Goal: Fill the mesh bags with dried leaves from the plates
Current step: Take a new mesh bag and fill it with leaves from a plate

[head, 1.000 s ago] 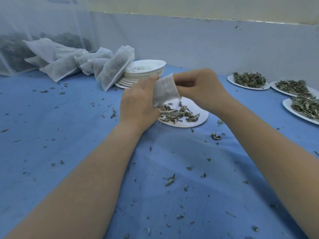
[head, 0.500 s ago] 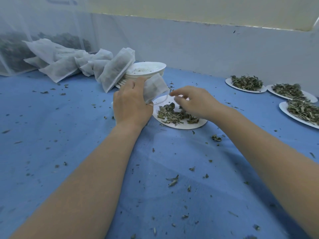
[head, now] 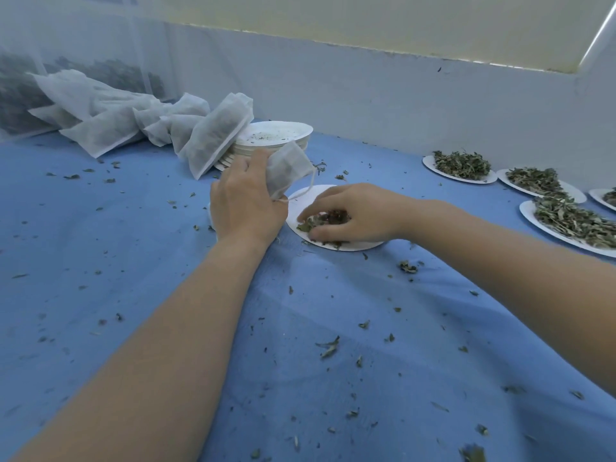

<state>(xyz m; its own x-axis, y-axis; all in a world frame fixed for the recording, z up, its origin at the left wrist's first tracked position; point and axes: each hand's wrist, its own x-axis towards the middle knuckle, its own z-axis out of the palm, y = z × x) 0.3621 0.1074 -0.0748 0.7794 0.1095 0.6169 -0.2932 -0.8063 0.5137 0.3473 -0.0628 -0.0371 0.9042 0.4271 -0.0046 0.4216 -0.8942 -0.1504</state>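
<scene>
Left grip (head: 245,203) holds mesh bag (head: 286,168); right grip (head: 353,215) gathers leaves (head: 308,224) on plate (head: 301,203).

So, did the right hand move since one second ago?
Yes. The right hand left the mesh bag held by the left hand and came down onto the leaves on the near plate.

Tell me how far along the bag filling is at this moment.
Done: several filled mesh bags lie piled at the back, leaning on a stack of emptied plates. In hand: the left hand holds a mesh bag while the right hand gathers dried leaves from the near plate. Left: at least four full plates wait at the right.
</scene>
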